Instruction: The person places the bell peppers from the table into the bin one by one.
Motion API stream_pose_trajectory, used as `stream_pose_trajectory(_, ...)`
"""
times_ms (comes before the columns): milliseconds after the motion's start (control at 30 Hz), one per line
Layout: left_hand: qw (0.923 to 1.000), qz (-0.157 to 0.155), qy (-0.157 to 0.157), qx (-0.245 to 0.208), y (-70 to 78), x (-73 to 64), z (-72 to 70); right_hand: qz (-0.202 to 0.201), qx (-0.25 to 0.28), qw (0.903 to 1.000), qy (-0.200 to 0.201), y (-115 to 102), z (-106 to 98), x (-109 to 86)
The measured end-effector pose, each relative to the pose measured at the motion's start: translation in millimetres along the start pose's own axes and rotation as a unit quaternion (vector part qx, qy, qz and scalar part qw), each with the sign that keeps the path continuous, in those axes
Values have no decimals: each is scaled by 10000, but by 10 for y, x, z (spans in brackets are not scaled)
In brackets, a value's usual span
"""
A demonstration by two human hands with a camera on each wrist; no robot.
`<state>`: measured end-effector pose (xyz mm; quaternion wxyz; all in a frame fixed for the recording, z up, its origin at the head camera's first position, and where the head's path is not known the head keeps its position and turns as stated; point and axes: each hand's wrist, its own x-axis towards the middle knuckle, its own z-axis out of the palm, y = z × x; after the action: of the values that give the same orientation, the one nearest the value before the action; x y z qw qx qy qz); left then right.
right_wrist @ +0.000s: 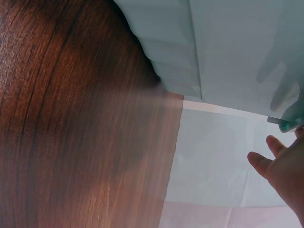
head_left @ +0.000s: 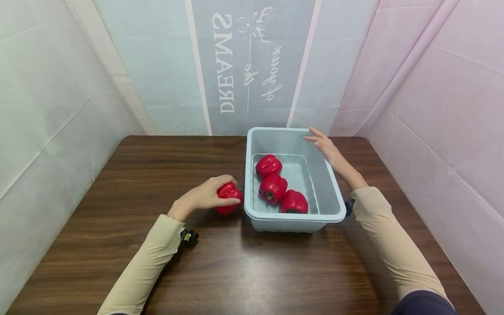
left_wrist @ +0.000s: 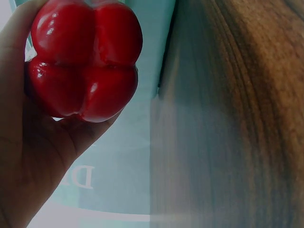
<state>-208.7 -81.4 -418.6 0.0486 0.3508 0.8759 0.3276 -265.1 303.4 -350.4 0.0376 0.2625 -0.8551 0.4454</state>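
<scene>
A red bell pepper (head_left: 229, 191) is in my left hand (head_left: 204, 194), gripped between the thumb on the near side and the fingers on the far side, close by the left wall of a light blue plastic bin (head_left: 295, 216). In the left wrist view the lobed bottom of this pepper (left_wrist: 85, 61) faces the camera. My right hand (head_left: 326, 146) rests at the bin's back right rim, its fingers fairly straight and reaching over the edge. Inside the bin lie three more red peppers: a back one (head_left: 269, 166), a middle one (head_left: 273, 188) and a front one (head_left: 294, 202).
The bin stands on a dark wood-grain table (head_left: 118, 197), right of the middle. Pale fabric with mirrored lettering (head_left: 224, 65) hangs behind the table, and white fabric walls (head_left: 445, 131) rise along both sides.
</scene>
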Motion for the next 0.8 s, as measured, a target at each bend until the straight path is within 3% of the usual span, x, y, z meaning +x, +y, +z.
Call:
stream_pose_trajectory(633, 10000, -42, 85, -4, 33, 8, -81, 8, -14, 10000, 1, -39, 4, -5)
stream_pose_trajectory(800, 9999, 7, 162, -20, 49, 5, -98, 0, 64, 10000, -2, 38, -3, 15)
